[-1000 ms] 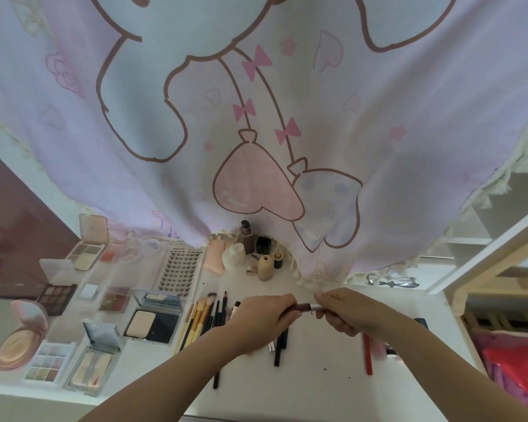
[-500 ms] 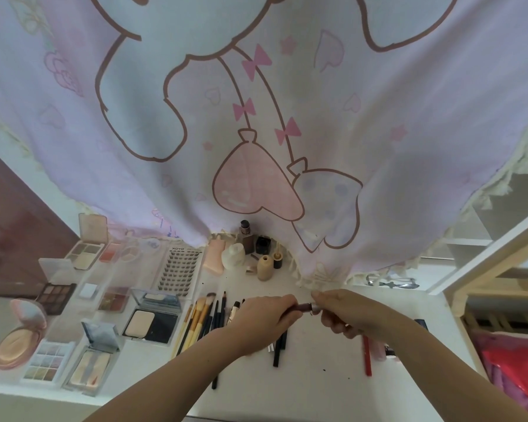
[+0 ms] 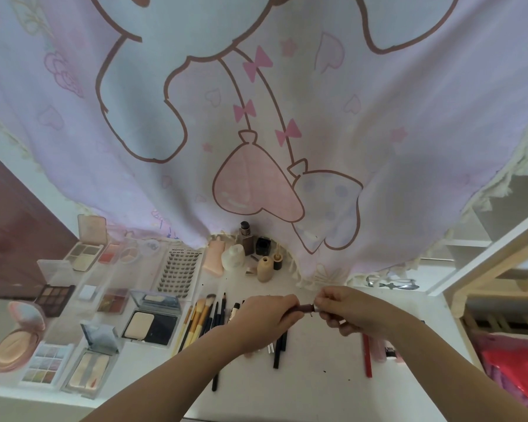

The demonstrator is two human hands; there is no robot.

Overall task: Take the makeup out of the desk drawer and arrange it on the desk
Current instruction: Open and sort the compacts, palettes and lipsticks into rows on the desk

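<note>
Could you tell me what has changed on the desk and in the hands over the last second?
Very little. Both hands keep their grip on the dark makeup stick: the left hand on its dark end, the right hand on the silver end. Neither hand has visibly shifted, and nothing was let go. The brushes, palettes and bottles lie where they were.

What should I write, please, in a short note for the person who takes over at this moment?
Left hand and right hand both hold one dark slim tube over the desk.
Done: palettes and compacts laid open at left, brushes and pencils in the middle, bottles at the back.
Left: set this tube down with the others. The drawer is out of view.
</note>
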